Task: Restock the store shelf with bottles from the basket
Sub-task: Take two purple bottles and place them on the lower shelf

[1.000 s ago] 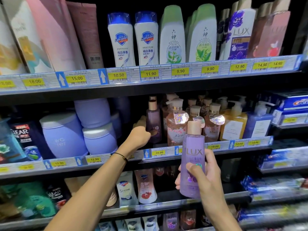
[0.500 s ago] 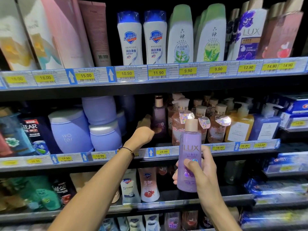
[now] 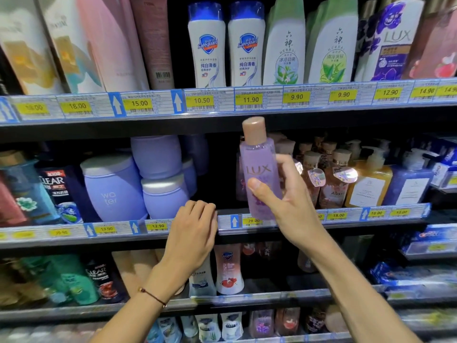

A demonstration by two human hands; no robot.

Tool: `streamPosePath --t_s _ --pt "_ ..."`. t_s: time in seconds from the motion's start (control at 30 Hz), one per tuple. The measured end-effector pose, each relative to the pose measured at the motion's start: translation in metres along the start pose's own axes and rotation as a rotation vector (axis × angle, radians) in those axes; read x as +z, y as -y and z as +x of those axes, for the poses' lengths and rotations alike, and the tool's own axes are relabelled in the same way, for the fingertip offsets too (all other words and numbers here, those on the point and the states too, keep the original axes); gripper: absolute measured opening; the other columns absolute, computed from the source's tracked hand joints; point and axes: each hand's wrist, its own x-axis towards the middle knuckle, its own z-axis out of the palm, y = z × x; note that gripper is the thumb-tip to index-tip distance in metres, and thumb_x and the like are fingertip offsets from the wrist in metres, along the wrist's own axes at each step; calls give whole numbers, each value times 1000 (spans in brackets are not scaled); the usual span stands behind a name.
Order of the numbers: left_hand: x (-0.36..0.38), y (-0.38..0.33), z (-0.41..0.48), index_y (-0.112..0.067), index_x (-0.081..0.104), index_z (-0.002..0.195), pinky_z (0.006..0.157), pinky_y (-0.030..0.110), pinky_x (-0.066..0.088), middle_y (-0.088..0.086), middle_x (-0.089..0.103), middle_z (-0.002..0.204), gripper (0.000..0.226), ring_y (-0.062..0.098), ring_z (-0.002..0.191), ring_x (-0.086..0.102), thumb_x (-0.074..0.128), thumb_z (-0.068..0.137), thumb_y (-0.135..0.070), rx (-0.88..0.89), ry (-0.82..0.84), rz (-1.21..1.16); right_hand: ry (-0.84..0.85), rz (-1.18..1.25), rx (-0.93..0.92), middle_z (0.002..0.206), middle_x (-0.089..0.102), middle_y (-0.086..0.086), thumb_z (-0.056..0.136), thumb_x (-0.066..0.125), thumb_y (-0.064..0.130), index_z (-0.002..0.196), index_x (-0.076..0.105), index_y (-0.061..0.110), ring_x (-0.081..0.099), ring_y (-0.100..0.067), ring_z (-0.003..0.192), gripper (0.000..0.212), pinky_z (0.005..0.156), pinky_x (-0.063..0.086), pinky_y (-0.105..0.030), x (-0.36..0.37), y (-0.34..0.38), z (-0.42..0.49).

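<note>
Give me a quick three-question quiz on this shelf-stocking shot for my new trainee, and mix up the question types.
1. True or false: the left hand holds a bottle.
2. The purple bottle gripped by the right hand is which brand? A) Safeguard B) LUX C) Clear
3. Fill in: the yellow price tag just below that bottle reads ____.
Key: 1 false; 2 B; 3 28.00.
</note>
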Motion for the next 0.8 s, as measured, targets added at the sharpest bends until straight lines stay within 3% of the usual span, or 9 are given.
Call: streamPosePath --t_s 0.1,0.17,0.27,0.33,0.43,0.63,0.8 --pt "6 8 -15 -9 61 111 77 44 46 8 60 105 22 30 91 54 49 100 -23 60 3 60 14 -88 -52 119 64 10 94 69 26 132 48 21 63 -13 113 44 98 52 -41 10 0 18" --pt "11 12 -20 -4 60 123 86 44 47 11 61 111 32 33 98 56 49 101 -24 96 10 72 6 -153 -80 128 60 8 91 71 28 137 43 24 61 -17 118 54 99 51 -49 16 -2 28" --pt "16 16 -23 -2 57 132 92 44 47 13 62 116 39 34 101 57 49 100 -23 128 -14 61 -5 -271 -106 135 54 2 87 72 24 143 35 25 56 -19 121 67 101 49 -46 26 -9 35" --pt "17 18 -22 -2 57 132 92 44 47 13 62 116 39 33 100 58 49 100 -24 139 -28 46 -24 -360 -109 141 49 0 88 72 17 146 33 21 51 -17 123 70 105 43 -33 34 -16 33" --pt "18 19 -23 -3 58 130 91 43 47 12 62 115 38 31 99 57 50 99 -24 145 -43 23 -61 -412 -71 145 44 -5 91 68 12 149 29 13 45 -13 124 70 100 32 -12 43 -29 29" --pt "25 21 -24 -2 60 129 90 44 46 13 63 113 38 33 97 58 52 98 -22 154 -95 23 -31 -483 141 159 27 -11 100 58 15 157 8 9 32 -29 143 77 110 28 -28 54 -51 25" --pt "31 21 -27 0 61 128 90 46 47 15 63 112 39 34 96 59 49 97 -22 136 -119 15 -31 -588 162 145 33 -11 102 53 21 156 9 13 45 -31 127 69 102 42 -41 56 -57 20"
